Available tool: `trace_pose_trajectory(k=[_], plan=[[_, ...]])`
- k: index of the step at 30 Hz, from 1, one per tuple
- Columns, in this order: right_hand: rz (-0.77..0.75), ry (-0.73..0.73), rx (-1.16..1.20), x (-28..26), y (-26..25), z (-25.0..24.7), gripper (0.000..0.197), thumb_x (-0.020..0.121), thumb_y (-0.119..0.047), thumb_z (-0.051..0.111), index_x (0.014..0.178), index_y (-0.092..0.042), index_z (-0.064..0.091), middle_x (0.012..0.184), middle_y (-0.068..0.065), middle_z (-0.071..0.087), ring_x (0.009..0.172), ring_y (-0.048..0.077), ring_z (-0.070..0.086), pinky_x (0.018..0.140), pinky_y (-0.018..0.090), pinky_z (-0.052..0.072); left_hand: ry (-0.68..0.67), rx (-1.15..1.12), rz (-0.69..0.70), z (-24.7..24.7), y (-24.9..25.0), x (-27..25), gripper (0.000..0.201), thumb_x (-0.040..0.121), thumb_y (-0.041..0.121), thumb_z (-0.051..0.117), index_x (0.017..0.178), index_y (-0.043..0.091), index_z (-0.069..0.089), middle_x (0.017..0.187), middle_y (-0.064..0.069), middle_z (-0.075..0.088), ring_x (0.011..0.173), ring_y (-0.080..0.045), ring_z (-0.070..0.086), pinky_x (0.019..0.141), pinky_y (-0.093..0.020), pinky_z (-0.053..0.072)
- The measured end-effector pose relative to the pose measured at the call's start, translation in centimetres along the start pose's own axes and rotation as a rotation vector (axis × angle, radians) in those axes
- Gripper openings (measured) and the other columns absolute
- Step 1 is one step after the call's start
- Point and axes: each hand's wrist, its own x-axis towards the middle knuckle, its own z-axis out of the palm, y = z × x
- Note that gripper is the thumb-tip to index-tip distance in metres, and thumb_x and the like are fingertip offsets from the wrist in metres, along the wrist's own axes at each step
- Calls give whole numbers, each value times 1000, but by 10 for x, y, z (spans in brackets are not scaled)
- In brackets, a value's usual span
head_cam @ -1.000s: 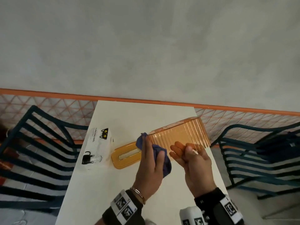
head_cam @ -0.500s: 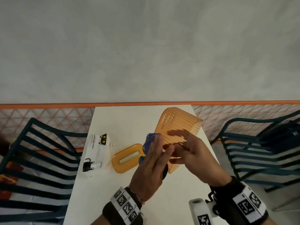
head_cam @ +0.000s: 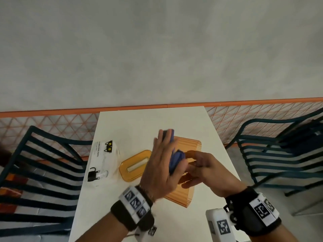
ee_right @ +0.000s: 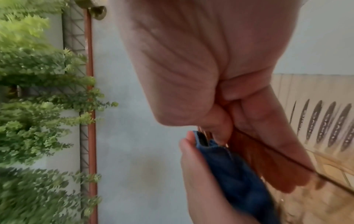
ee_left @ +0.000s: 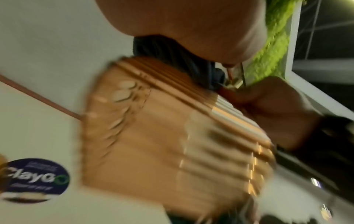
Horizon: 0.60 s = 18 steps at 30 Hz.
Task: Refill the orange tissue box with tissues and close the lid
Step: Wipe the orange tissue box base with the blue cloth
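The translucent orange ribbed tissue box [head_cam: 187, 145] is held tilted over the white table, lid off. My right hand [head_cam: 206, 170] grips its side wall, fingers inside showing through the plastic, thumb outside. My left hand [head_cam: 161, 154] lies flat with straight fingers and presses a blue cloth [head_cam: 176, 159] against the box's outer wall. The left wrist view shows the blurred box [ee_left: 153, 136] and cloth [ee_left: 168, 50] under my palm. The right wrist view shows the cloth [ee_right: 229, 166] beside my right hand [ee_right: 210, 60]. The orange slotted lid [head_cam: 125, 172] lies left of the box. A white tissue pack [head_cam: 103, 161] with cat prints lies further left.
The narrow white table [head_cam: 157, 123] meets a grey wall at its far end. Dark blue slatted chairs stand on the left [head_cam: 43, 172] and right [head_cam: 279, 163]. A round dark sticker [ee_left: 36, 180] is on the tabletop. Green plants [ee_right: 38, 91] hang along the wall.
The box has swung from lying crosswise to pointing end-on toward me. My left hand with the cloth slid up along its wall, and my right hand shifted its grip further in.
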Motion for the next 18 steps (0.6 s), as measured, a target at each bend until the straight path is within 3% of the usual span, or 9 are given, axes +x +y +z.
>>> trace_pose_trajectory(k=[3, 5, 7, 10, 13, 16, 18], plan=[[10, 38, -55, -1, 6, -5, 27, 101, 6, 49, 120, -8, 63, 101, 32, 71, 85, 50, 71, 77, 58, 61, -192, 163, 203, 9, -11, -37, 70, 102, 36, 55, 158, 4, 30, 171, -12, 10, 158, -33, 6, 120, -54, 35], [47, -15, -110, -2, 11, -5, 28, 100, 6, 49, 121, -9, 61, 101, 29, 72, 86, 49, 72, 76, 55, 63, -213, 265, 305, 11, -24, -38, 66, 103, 33, 56, 156, 2, 33, 169, -15, 18, 157, -35, 13, 117, -52, 39], [77, -66, -183, -3, 11, -3, 27, 101, 4, 49, 121, -10, 60, 101, 20, 76, 85, 42, 75, 75, 49, 64, -181, 293, 316, 9, -29, -21, 62, 104, 32, 55, 155, 3, 36, 167, -12, 26, 157, -29, 19, 118, -46, 39], [90, -58, -315, -2, 12, -3, 26, 100, 4, 47, 116, -12, 62, 96, 10, 79, 82, 32, 76, 78, 49, 63, -119, 163, 129, -1, -25, 8, 50, 104, 36, 51, 150, 16, 48, 156, 1, 48, 146, -12, 41, 112, -35, 47], [81, -68, -455, -4, 16, -9, 36, 94, 8, 45, 108, -17, 67, 93, 4, 79, 83, 26, 76, 80, 51, 61, -236, -86, -135, -16, -26, 28, 39, 101, 45, 51, 136, 30, 61, 133, 15, 66, 122, -2, 61, 102, -31, 55], [34, -87, -509, -10, 19, -16, 44, 83, 16, 42, 99, -15, 71, 92, 3, 79, 84, 19, 76, 81, 47, 62, -415, -295, -367, -27, -36, 42, 38, 97, 49, 56, 129, 35, 68, 121, 14, 73, 112, -4, 66, 104, -35, 54], [5, -97, -467, -15, 20, -19, 46, 82, 19, 40, 96, -11, 71, 91, 6, 79, 84, 21, 76, 82, 45, 62, -481, -453, -563, -27, -49, 42, 45, 85, 59, 61, 123, 36, 72, 117, 4, 75, 114, -13, 68, 109, -40, 51]])
